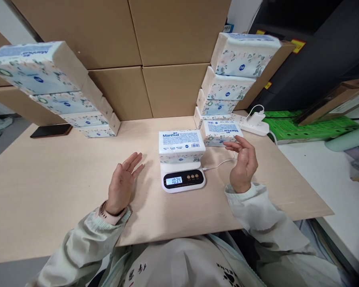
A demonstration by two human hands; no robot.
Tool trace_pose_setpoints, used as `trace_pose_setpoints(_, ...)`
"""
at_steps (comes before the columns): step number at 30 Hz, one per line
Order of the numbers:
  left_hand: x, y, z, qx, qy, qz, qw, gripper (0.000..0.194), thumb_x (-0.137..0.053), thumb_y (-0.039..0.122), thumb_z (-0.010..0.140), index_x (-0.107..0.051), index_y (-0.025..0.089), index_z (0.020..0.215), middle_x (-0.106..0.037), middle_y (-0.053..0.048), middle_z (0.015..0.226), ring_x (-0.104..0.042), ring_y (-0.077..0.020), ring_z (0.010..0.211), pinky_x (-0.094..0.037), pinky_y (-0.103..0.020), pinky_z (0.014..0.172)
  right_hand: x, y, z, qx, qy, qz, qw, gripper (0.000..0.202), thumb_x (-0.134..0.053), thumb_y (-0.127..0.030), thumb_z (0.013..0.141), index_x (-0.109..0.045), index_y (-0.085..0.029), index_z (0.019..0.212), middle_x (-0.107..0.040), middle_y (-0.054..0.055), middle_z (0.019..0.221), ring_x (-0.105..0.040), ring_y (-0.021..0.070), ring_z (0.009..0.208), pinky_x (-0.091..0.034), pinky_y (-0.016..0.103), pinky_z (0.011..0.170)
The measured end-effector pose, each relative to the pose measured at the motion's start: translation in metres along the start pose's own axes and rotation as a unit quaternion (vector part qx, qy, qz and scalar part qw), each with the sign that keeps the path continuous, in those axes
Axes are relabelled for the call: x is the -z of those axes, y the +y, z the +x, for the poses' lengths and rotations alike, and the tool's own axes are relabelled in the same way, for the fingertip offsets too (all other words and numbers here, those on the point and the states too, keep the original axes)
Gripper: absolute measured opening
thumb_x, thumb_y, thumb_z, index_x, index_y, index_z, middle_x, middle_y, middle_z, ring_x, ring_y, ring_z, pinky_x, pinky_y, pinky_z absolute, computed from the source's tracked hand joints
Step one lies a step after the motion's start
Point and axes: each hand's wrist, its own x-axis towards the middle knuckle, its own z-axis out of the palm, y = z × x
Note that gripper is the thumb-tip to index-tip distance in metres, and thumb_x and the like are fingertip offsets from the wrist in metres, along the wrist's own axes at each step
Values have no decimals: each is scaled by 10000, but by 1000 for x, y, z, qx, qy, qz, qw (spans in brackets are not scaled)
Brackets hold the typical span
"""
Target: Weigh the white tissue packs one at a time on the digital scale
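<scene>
A pack of tissues point(182, 144) lies on a white digital kitchen scale point(184, 181), whose lit display reads 103.4. To the left of the scale, my left hand point(123, 185) is raised over the table with its fingers apart, holding nothing. My right hand point(243, 165) hovers on the other side, open and bare, its fingertips close to a second tissue pack point(220, 133) on the table. I cannot tell whether they touch it. A white cable runs from the scale's right side toward that pack.
Tissue packs stand in a tall stack point(62, 87) at the left and another stack point(227, 85) at the back right. A phone point(51, 131) lies by the left stack. Behind are cardboard boxes point(116, 91). A power strip point(251, 124) with a plugged charger sits at the right.
</scene>
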Motion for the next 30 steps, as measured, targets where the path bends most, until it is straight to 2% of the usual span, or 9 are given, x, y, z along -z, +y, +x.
trace_pose_setpoints(4,0,0,0,14,2,-1,1000,593,-568,705,928,-754,249,1258,-648,-100,1468,-489,-333,1486,-326,-536,1272,-1,0,-1,-4,1,12,1000,334,-460,-414,1072,-687,-245,1249,-783,68,1043,-761,236,987,-600,438,859)
trace_pose_setpoints(9,1,-1,1,19,0,-1,1000,611,-581,706,920,-739,229,1267,-650,-115,1463,-522,-333,1460,-317,-528,1278,1,-1,-2,-21,-6,-18,1000,349,-446,-434,1071,-723,-224,1038,-788,70,1009,-744,230,968,-588,426,876)
trace_pose_setpoints(13,1,-2,1,22,-2,-5,1000,611,-580,700,923,-728,220,1272,-672,-126,1430,-537,-329,1448,-318,-528,1278,1,-2,-1,-16,-20,-29,999,363,-438,-433,1071,-695,-223,926,-800,61,968,-751,230,957,-574,428,908)
trace_pose_setpoints(30,-1,-1,1,17,-2,3,1000,592,-558,690,936,-733,229,1263,-680,-124,1417,-524,-331,1460,-322,-534,1275,0,-3,-1,-27,-39,-37,998,392,-423,-460,1065,-668,-234,858,-788,66,939,-747,247,946,-566,444,909)
